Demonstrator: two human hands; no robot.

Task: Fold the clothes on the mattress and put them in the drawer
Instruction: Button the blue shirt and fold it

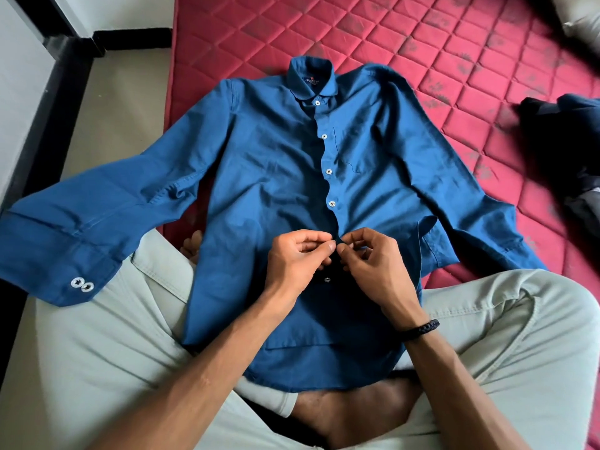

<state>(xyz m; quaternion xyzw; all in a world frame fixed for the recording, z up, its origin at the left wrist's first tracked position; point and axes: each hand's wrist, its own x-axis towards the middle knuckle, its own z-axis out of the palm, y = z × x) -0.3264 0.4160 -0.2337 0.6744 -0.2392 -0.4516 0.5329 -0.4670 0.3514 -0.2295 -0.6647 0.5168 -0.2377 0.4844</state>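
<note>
The red quilted mattress (422, 60) fills the upper part of the view and serves as the landmark; pale floor runs along its left edge. A blue long-sleeved shirt (276, 157) lies front-up across the mattress, collar toward the far end, and its hem drapes off the near edge onto the lap of a person sitting cross-legged in light grey trousers (113, 336). The shirt's left-hand sleeve (97, 228) stretches past the mattress's left edge over the floor and the person's knee, its cuff showing two white buttons; the other sleeve lies on the mattress toward its right side. A heap of dark clothes (561, 147) sits at the mattress's right edge, well apart from the shirt's body.

Just past the mattress's near edge, both hands meet at the shirt's placket. The left hand (295, 258) has its fingers curled, thumb and forefinger pinching the placket edge. The right hand (370, 264), with a black braided band (418, 327) on its wrist, pinches the facing edge, fingertips touching the left's. Four white buttons above the hands are fastened; one shows below them.
</note>
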